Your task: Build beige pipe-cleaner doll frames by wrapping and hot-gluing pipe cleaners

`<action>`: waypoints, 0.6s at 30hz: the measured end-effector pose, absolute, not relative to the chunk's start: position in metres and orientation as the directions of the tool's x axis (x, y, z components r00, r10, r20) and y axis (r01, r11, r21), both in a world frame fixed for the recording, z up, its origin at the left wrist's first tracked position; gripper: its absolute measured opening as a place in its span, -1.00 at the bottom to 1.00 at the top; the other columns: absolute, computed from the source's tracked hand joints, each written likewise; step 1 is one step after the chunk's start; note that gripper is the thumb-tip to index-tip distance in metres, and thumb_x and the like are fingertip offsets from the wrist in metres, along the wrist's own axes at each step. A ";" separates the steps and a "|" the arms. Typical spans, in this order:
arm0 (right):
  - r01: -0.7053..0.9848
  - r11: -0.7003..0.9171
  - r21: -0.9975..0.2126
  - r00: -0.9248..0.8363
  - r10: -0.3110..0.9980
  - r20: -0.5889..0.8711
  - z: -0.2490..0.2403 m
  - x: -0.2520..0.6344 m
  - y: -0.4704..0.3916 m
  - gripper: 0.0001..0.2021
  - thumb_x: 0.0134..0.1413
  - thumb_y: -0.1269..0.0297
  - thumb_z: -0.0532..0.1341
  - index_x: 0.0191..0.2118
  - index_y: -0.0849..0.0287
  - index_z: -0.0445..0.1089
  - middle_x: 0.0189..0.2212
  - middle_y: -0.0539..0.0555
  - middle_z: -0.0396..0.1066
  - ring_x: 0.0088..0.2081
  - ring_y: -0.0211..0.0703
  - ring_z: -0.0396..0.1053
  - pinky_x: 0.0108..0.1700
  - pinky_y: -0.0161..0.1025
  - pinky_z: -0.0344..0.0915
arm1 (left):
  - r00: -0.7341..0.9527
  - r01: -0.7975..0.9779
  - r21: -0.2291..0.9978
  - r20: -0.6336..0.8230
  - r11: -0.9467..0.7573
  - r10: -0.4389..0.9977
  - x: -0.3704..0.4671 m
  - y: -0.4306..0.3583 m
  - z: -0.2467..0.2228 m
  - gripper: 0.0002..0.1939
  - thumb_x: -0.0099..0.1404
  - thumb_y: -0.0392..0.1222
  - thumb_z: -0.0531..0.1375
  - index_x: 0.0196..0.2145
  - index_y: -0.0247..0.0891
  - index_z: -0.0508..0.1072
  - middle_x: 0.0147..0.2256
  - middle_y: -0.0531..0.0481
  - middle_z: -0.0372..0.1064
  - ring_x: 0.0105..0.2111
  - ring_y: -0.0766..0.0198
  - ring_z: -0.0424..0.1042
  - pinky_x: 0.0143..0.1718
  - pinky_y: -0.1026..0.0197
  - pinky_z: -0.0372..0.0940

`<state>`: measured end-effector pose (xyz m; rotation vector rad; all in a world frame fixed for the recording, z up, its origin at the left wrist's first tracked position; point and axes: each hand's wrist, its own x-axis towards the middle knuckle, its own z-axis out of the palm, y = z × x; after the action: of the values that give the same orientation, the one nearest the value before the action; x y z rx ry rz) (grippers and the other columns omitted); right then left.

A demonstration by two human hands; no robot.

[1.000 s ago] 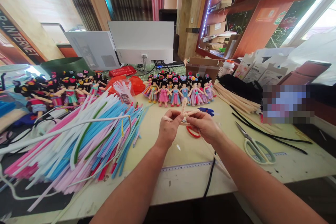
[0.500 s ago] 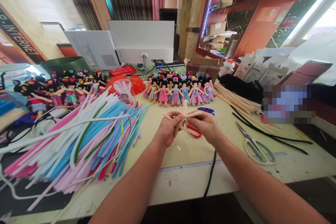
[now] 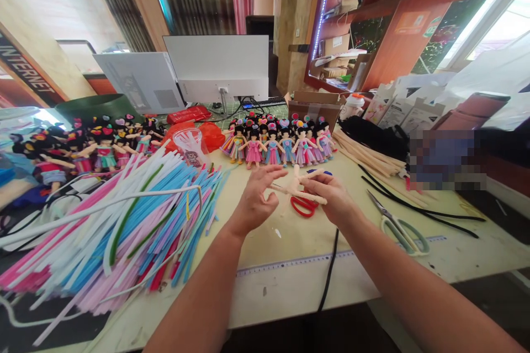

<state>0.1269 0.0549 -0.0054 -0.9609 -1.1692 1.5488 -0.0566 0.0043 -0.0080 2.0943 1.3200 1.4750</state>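
My right hand [image 3: 331, 196] is closed on a cream pipe-cleaner figure [image 3: 295, 186], pinching one of its limbs between thumb and fingers. The figure has a short upright stub on top and several fuzzy limbs spread sideways. My left hand [image 3: 255, 198] is open beside it, thumb and fingers apart. A thin end of the figure points into the gap between them; whether it touches the fingers I cannot tell. Just beneath the figure, red-handled pliers or scissors [image 3: 304, 208] lie on the table, partly hidden. A blue object [image 3: 319, 172] shows behind my right fingers.
A big pile of coloured pipe cleaners [image 3: 136, 220] lies on the left. Finished dolls [image 3: 273, 146] stand in rows at the back. Scissors [image 3: 399, 226], black pipe cleaners [image 3: 418, 212] and cream ones [image 3: 368, 151] lie on the right. A ruler [image 3: 285, 265] runs along the front.
My left hand has let go of the figure, moved slightly left and spread its fingers. My right hand still holds the figure, now turned with its limbs spread. The view has shifted slightly.
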 end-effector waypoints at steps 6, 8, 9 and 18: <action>-0.208 -0.133 -0.969 -0.308 0.949 -0.064 -0.008 0.120 0.048 -0.61 -0.45 0.03 0.51 -0.56 0.23 0.46 -0.63 0.01 0.36 -0.60 -0.33 0.19 -0.56 -0.31 0.05 | 0.121 0.684 0.530 0.595 -0.501 0.794 -0.043 -0.003 -0.009 -0.68 0.24 -0.17 0.23 -0.04 -0.15 0.52 -0.01 -0.18 0.50 0.04 0.00 0.38 0.10 -0.02 0.11; -0.154 -0.111 -0.982 -0.326 0.944 -0.056 -0.007 0.117 0.046 -0.60 -0.39 -0.01 0.49 -0.56 0.23 0.45 -0.68 -0.04 0.29 -0.63 -0.37 0.10 -0.58 -0.32 -0.03 | 0.070 0.693 0.551 0.590 -0.465 0.804 -0.041 -0.003 -0.009 -0.75 0.28 -0.15 0.19 -0.10 -0.16 0.55 -0.11 -0.16 0.55 -0.05 0.03 0.42 0.06 0.00 0.13; -0.128 -0.093 -0.987 -0.336 0.941 -0.045 -0.007 0.117 0.045 -0.60 -0.37 -0.02 0.48 -0.55 0.23 0.45 -0.70 -0.06 0.25 -0.65 -0.39 0.05 -0.59 -0.33 -0.08 | 0.043 0.690 0.569 0.586 -0.448 0.809 -0.041 -0.003 -0.009 -0.78 0.29 -0.15 0.18 -0.14 -0.16 0.56 -0.15 -0.15 0.56 -0.09 0.04 0.44 0.04 0.02 0.14; -0.054 0.102 -0.993 -0.357 0.927 0.115 -0.003 0.116 0.049 -0.61 -0.38 -0.02 0.47 -0.52 0.18 0.45 -0.62 -0.06 0.34 -0.56 -0.32 0.16 -0.49 -0.30 0.09 | -0.189 0.377 0.845 0.472 -0.380 0.861 -0.038 0.000 -0.013 -0.88 0.19 -0.09 0.30 -0.34 -0.14 0.59 -0.38 -0.06 0.52 -0.29 0.12 0.45 -0.19 0.16 0.25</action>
<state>0.1159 0.0490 -0.0026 -0.9033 -1.4956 1.4012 -0.0384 0.0001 -0.0130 1.6696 1.4318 1.5946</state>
